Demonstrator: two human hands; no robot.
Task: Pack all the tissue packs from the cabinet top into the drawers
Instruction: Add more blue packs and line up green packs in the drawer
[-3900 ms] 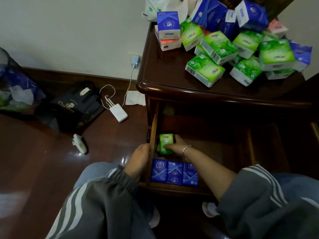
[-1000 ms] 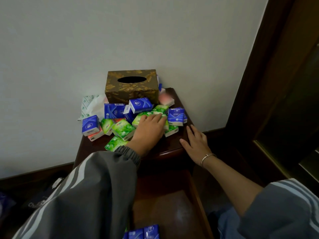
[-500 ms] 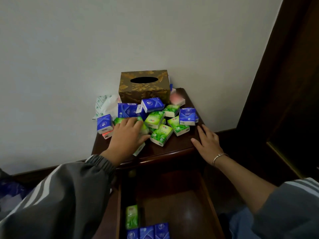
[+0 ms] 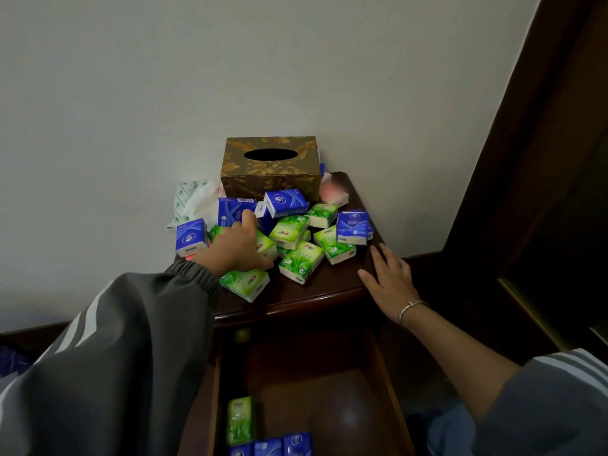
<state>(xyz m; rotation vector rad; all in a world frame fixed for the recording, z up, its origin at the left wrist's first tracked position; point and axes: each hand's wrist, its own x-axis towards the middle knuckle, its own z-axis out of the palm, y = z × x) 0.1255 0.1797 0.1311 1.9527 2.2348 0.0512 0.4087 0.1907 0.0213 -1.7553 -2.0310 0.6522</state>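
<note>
I see the tissue packs [image 4: 297,261] heaped mid-frame on the cabinet top [image 4: 329,287], green and blue tumbled at all angles, a pink pack [image 4: 332,195] at the back. My left hand [image 4: 235,248] curls round one green pack [image 4: 265,246]. Below, the open drawer [image 4: 329,406] holds an upright green pack [image 4: 239,419] and blue packs [image 4: 269,447] along the bottom edge.

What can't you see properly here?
Head view:
- Left hand covers part of the pile; whether it grips a pack is hidden.
- Blue packs in the drawer: cut off by the bottom edge.
- Behind the gold box: hidden by the box.
- Small print: too small.
</note>
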